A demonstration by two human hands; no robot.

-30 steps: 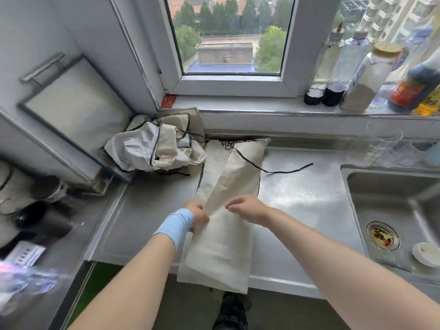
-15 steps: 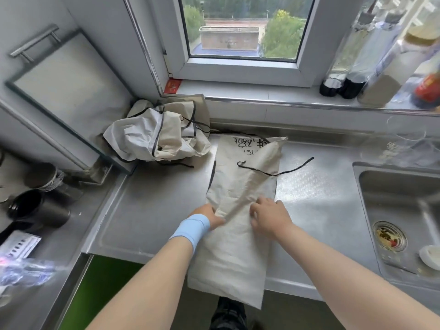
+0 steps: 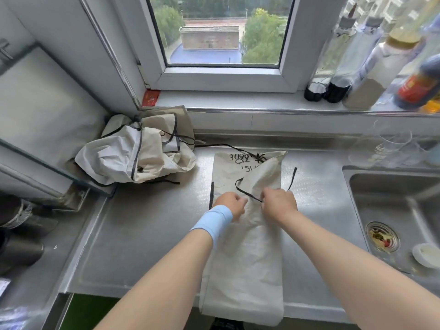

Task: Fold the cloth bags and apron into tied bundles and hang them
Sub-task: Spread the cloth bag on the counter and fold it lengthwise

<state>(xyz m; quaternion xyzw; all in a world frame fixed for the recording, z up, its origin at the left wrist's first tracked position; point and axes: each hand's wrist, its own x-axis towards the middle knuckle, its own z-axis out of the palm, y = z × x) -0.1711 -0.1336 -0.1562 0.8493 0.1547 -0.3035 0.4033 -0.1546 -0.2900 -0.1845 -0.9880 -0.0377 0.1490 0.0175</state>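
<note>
Steel counter (image 3: 142, 229) fills the view, the folded cloth bag (image 3: 245, 270) lying lengthwise at centre, near end drooping over the edge at 6 o'clock. Crumpled heap of cloth (image 3: 133, 156) at 10 o'clock. Left hand (image 3: 229, 203) bunches the bag's fabric; right hand (image 3: 278, 203), at its 3 o'clock, pinches the black strap (image 3: 247, 192).

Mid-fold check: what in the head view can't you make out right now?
Head view: black writing on the beige cloth bag, partly covered by its folded flap, unreadable.
Head view: fingers of the left hand, curled beneath it; their grip is hidden.
Head view: crumpled cream cloth pile, piece count unclear among folds.
Head view: windowsill bottles, labels blurred, cut by right edge.
</note>
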